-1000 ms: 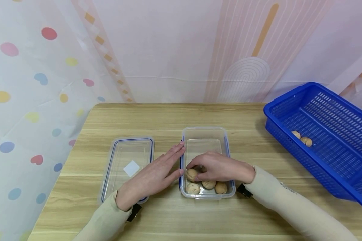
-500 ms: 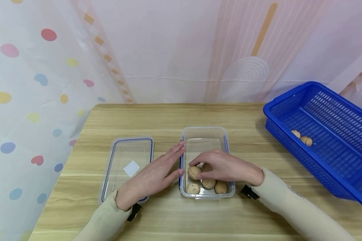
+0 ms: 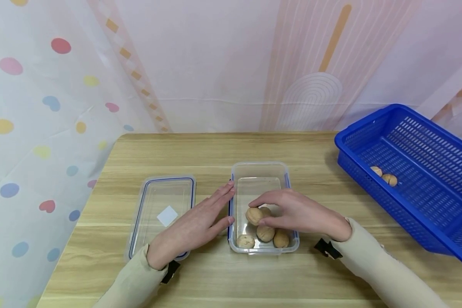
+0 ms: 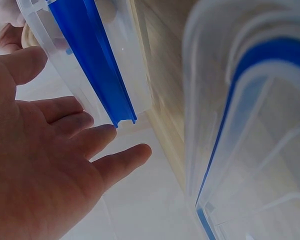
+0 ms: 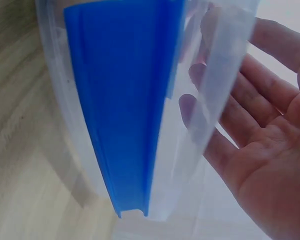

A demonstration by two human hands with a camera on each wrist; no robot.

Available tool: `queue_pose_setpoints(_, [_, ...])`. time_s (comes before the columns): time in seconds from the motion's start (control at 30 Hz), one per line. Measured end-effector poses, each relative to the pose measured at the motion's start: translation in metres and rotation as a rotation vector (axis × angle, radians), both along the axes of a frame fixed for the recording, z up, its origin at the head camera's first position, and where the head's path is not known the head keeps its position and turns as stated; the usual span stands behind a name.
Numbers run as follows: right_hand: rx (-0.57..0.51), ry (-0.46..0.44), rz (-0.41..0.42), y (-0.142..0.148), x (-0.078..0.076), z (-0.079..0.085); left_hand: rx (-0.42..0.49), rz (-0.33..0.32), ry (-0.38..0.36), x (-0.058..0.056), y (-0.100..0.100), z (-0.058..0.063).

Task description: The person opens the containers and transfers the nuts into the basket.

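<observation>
A clear plastic food container (image 3: 259,171) with blue side clips stands uncovered in the middle of the table. Several walnuts (image 3: 265,233) lie in its near half. Between thumb and fingers, my right hand (image 3: 302,214) pinches one walnut (image 3: 254,216) above the others, partly covering another behind it. My left hand (image 3: 194,222) keeps its fingers straight, with the tips against the container's left wall. In the left wrist view, a blue clip (image 4: 92,60) hangs by those fingers. The right wrist view has my fingers (image 5: 255,100) reaching in past the container's wall, the pinched walnut hidden.
Left of the container lies its clear lid (image 3: 158,188) with a blue seal and a white square label (image 3: 167,216), partly under my left forearm. A blue slotted basket (image 3: 392,205) at the right holds walnuts (image 3: 389,179) near its left side. A patterned cloth (image 3: 215,64) hangs behind the table.
My right hand has shifted right and slightly away from me, carrying the pinched walnut from the container's left wall toward its middle. A walnut behind it now shows. My left hand has stayed still.
</observation>
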State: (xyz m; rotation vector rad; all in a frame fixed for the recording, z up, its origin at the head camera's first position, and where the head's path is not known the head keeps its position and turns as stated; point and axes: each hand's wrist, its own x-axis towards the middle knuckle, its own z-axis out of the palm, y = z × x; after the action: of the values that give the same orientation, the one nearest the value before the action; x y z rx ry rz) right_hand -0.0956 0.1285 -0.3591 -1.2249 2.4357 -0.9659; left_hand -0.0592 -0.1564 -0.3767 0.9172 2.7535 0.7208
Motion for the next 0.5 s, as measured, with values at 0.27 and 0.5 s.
queue_pose_setpoints(0.27, [-0.022, -0.003, -0.051, 0.010, 0.004, 0.008, -0.007, 0.000, 0.001, 0.000, 0.000, -0.002])
queue_pose_setpoints(0.5, [-0.045, 0.050, -0.083, 0.021, 0.007, 0.014, 0.003, -0.011, 0.010, -0.001, -0.001, -0.002])
